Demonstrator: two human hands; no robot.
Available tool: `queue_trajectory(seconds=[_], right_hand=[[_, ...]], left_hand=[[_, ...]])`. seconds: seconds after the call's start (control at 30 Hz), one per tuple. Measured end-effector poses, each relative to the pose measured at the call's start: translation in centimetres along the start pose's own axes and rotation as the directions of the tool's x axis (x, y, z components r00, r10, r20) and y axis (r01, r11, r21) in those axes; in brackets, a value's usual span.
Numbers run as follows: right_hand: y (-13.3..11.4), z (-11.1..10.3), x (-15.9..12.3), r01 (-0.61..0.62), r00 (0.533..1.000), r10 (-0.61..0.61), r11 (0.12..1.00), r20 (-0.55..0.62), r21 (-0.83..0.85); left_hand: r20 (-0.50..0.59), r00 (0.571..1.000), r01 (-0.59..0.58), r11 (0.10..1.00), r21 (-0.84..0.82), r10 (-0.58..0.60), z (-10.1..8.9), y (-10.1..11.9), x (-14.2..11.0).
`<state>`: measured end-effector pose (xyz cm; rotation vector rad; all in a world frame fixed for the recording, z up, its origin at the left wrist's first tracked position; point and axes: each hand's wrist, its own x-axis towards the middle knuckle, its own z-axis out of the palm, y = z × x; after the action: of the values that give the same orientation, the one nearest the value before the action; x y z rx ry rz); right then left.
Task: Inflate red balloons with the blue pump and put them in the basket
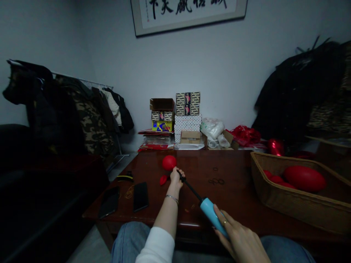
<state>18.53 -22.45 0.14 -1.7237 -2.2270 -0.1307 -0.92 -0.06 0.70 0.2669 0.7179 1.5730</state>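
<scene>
A blue hand-held balloon pump [212, 214] with a black rod slants across the front of the table. My left hand [177, 176] is closed around the far black end of the pump. Just past those fingers sits a small, partly inflated red balloon [169, 163]; its neck is hidden by the hand. My right hand [236, 233] wraps the blue barrel near the table's front edge. A second red balloon [163, 179], limp, lies on the table left of my left hand.
A wicker basket [290, 199] with red balloons [304, 178] stands at the right. Dark rings [216, 181] lie mid-table. A black phone [140, 196], a dark flat device [109, 202] and a yellow cord [129, 191] lie left. Boxes [188, 126] are stacked behind.
</scene>
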Motion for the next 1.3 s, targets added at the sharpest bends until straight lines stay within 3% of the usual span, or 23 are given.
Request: queue_trajectory(seconds=[0.2,0.53,0.67,0.83,1.1,1.3], right_hand=[[0.3,0.1,0.4,-0.035,0.999,0.035,0.999,0.009,0.009],[-2.6,-1.1,6.2,-0.011,0.999,0.014,0.995,0.038,-0.096],[-3.4,-0.6,7.0,-0.014,0.999,0.017,0.995,0.032,-0.101],[-3.1,0.0,5.4,-0.009,0.999,0.011,0.997,0.033,-0.071],[0.3,0.3,0.3,0.04,0.997,-0.035,0.997,-0.069,0.067],[0.9,0.2,-0.8,0.013,0.999,-0.01,0.995,-0.036,0.101]], left_hand=[[0.031,0.999,-0.022,1.0,0.018,0.021,0.8,-0.7,-1.0],[0.069,0.997,0.02,0.998,0.066,-0.024,1.0,-3.0,-2.4],[0.054,0.998,0.015,0.997,0.075,-0.019,1.0,-3.0,-2.7],[0.003,1.0,-0.01,0.998,0.065,0.01,0.2,-2.3,-2.1],[-0.022,0.999,-0.026,0.998,0.051,0.027,0.1,0.3,-0.6],[-0.008,1.0,0.005,0.999,0.051,-0.004,0.6,-0.3,-0.8]])
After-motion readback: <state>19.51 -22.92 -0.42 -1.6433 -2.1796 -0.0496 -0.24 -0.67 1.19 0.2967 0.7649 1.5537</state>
